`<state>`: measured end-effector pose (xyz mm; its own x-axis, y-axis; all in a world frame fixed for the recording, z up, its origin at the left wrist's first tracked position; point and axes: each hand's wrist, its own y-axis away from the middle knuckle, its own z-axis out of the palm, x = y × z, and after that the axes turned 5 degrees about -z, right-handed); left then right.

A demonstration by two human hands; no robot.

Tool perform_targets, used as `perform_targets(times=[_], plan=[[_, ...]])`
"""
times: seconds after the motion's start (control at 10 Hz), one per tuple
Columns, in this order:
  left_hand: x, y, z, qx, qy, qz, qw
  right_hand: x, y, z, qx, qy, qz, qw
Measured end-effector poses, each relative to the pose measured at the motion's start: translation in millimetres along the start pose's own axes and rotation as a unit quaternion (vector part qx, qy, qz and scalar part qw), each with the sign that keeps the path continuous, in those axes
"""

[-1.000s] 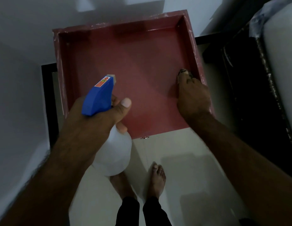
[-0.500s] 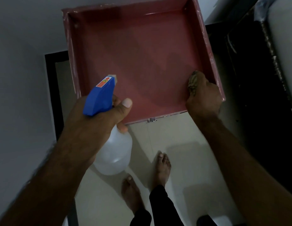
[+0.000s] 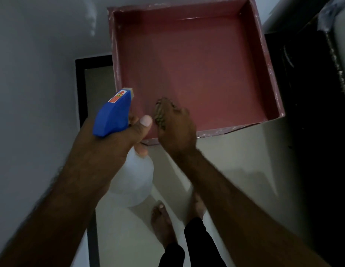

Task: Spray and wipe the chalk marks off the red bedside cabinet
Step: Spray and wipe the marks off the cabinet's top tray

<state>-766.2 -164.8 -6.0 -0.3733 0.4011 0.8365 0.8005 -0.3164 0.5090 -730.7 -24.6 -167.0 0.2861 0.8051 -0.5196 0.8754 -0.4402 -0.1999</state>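
The red cabinet (image 3: 202, 70) stands on a pale floor (image 3: 235, 160), seen from straight above, its top sunk like a shallow tray inside a raised rim. Pale flecks (image 3: 216, 132) show along the near rim and on the right edge. A small brownish, striped cloth (image 3: 162, 110) lies on the sunk surface near the front left corner, and the right hand (image 3: 177, 130) reaches over the near rim and holds it there, fingers curled over it. Just to the left, the left hand (image 3: 110, 147) grips a spray bottle (image 3: 113, 117) by the neck, thumb wrapped round the front; its blue head points toward the cabinet and its cloudy white body hangs below the hand. The two hands sit close together. Bare feet (image 3: 162, 222) stand on the floor below. A grey wall (image 3: 33, 74) runs along the left, and dark furniture (image 3: 312, 112) stands right of the cabinet.
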Motion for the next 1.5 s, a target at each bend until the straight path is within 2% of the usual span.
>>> perform_targets(times=[0.1, 0.2, 0.4, 0.5, 0.6, 0.7, 0.9, 1.1, 1.3, 1.5], plan=[[-1, 12, -13, -0.002, -0.012, 0.01, 1.0, -19, 13, 17, -0.054, -0.032, -0.023, 0.998], [-5, 18, -21, 0.018, -0.014, 0.0, 1.0, -29, 17, 25, -0.089, 0.0, -0.048, 0.995], [-29, 38, -37, 0.044, -0.069, -0.063, 0.995, -19, 23, 9, -0.197, -0.023, -0.066, 0.978], [-50, 44, -41, 0.045, -0.1, -0.095, 0.989, -13, 33, -24, -0.166, -0.133, 0.067, 0.975], [-64, 44, -41, 0.043, -0.118, -0.111, 0.986, -11, 41, -45, -0.125, -0.264, 0.22, 0.931], [-79, 41, -39, 0.037, -0.127, -0.13, 0.983, -6, 44, -62, -0.055, -0.397, 0.31, 0.862], [-90, 31, -33, 0.039, -0.13, -0.151, 0.979, -4, 34, -62, -0.02, -0.484, 0.336, 0.808], [-84, 19, -31, 0.043, -0.117, -0.128, 0.984, -5, 30, -57, -0.031, -0.507, 0.321, 0.799], [-74, 3, -36, 0.056, -0.111, -0.11, 0.986, -4, 26, -49, -0.049, -0.5, 0.309, 0.807], [-68, -8, -40, 0.065, -0.109, -0.095, 0.987, -7, 18, -43, -0.09, -0.512, 0.299, 0.8]])
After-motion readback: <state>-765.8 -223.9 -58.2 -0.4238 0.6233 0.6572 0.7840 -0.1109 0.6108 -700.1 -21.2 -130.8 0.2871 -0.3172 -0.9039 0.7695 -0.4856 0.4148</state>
